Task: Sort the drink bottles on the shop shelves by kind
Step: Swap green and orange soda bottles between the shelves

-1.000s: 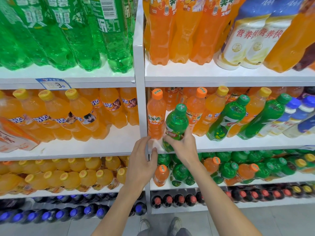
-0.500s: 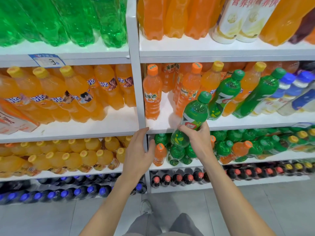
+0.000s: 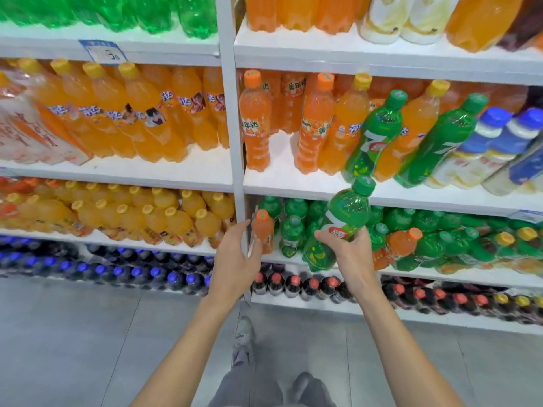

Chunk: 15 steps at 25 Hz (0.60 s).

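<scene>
My right hand (image 3: 348, 251) grips a green soda bottle (image 3: 343, 218) by its lower half, tilted with its cap up and to the right, in front of the shelf of small green bottles (image 3: 293, 230). My left hand (image 3: 235, 259) is open, its fingers by the white upright post (image 3: 235, 142) and close to a small orange bottle (image 3: 262, 227) that stands among the green ones. On the shelf above, two more green bottles (image 3: 373, 136) (image 3: 440, 142) lean among orange sodas (image 3: 255, 124).
Orange bottles with yellow caps (image 3: 141, 113) fill the left bay. Large green bottles (image 3: 117, 10) line the top left shelf. Blue-capped white bottles (image 3: 493, 142) stand at the right. Dark bottles (image 3: 293, 284) line the bottom shelf above the grey floor (image 3: 88, 333). Another orange bottle (image 3: 402, 242) sits among the green ones.
My right hand has taken the green bottle off the middle shelf and brought it down to the level of the green-bottle shelf. My left hand has dropped slightly along the post.
</scene>
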Motion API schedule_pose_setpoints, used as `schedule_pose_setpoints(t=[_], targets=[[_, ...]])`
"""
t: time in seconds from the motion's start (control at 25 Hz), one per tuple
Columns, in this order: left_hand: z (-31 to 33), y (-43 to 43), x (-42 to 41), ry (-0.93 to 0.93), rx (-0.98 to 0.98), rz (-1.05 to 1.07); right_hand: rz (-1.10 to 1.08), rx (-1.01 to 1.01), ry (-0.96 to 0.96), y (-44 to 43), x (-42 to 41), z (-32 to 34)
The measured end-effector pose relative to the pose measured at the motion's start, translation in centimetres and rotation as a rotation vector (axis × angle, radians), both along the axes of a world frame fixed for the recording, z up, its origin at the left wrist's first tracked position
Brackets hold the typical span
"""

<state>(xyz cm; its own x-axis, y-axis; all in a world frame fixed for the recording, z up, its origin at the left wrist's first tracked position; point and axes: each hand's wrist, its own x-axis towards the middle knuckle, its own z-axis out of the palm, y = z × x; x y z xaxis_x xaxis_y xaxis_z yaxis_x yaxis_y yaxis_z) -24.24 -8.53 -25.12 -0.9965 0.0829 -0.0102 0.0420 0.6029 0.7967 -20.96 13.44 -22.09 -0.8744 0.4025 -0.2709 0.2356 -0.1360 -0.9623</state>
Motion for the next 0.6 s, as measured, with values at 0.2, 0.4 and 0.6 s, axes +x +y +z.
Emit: schedule_pose_setpoints(t=[0.2, 0.4, 0.6], targets=[[-1.0, -0.5, 0.7, -0.053, -0.017, 0.017, 0.049, -0.043, -0.025, -1.0, 2.4, -0.8], [-1.8, -1.4, -0.7, -0.089, -0.056, -0.065, 0.005, -0.057, -0.037, -3.9, 2.4, -1.2], [-3.2, -1.7, -4.0, -0.169, 0.028, -0.148, -0.119, -0.031, -0.077, -7.2, 2.7, -3.2]])
